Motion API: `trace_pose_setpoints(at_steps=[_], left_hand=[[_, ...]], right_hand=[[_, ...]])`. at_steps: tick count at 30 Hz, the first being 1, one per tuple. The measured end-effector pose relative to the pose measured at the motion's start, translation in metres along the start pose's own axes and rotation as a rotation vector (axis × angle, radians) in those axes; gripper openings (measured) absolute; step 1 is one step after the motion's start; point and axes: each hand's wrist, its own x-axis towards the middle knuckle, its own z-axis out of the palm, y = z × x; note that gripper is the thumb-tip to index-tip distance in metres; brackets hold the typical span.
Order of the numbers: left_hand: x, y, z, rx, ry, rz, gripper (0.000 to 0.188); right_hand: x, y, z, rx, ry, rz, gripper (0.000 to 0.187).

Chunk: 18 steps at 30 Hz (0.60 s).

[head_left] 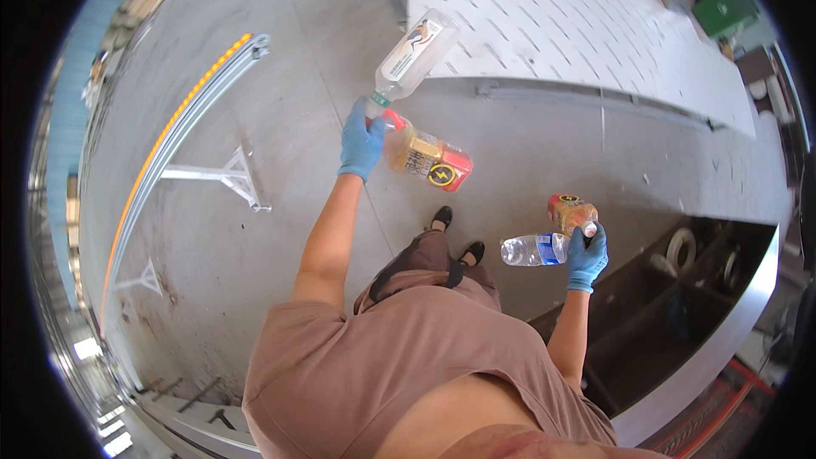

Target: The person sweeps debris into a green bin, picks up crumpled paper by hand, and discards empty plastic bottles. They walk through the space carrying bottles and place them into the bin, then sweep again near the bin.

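Both my hands wear blue gloves and each is closed on plastic bottles. My left hand, stretched out ahead, grips two by their necks. One is a clear bottle with a white label and a green band near the neck, pointing away from me. The other, a bottle with a red and yellow label, slants to the right. At the right, my right hand holds a smaller bottle with a red and yellow label and a white cap. With it is a clear bottle with a blue label, lying sideways and pointing left.
A large pale slotted panel stands ahead to the right. A dark open bin with compartments is beside my right arm, with rings in it. On the left runs a metal rail with an orange strip on white legs. A green container stands far right.
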Motion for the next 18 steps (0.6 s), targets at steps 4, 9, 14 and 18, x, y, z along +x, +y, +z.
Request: trace_pose_setpoints(at_steps=[4,9,14,18], left_hand=[[-0.007,0.033,0.009,-0.002,0.038,-0.050,0.040],[-0.017,0.062,0.009,-0.071,0.106,-0.140,0.037],[-0.029,0.072,0.003,-0.132,0.151,-0.083,0.042],[-0.034,0.082,-0.001,-0.108,0.181,0.029,0.044]], right_hand=[[0.103,0.014,0.004,-0.074,-0.122,-0.190,0.037],[0.147,0.011,0.020,0.014,-0.172,-0.275,0.035],[0.150,-0.007,0.038,0.160,-0.096,-0.412,0.034],[0.147,-0.021,0.037,0.273,-0.140,-0.426,0.033]])
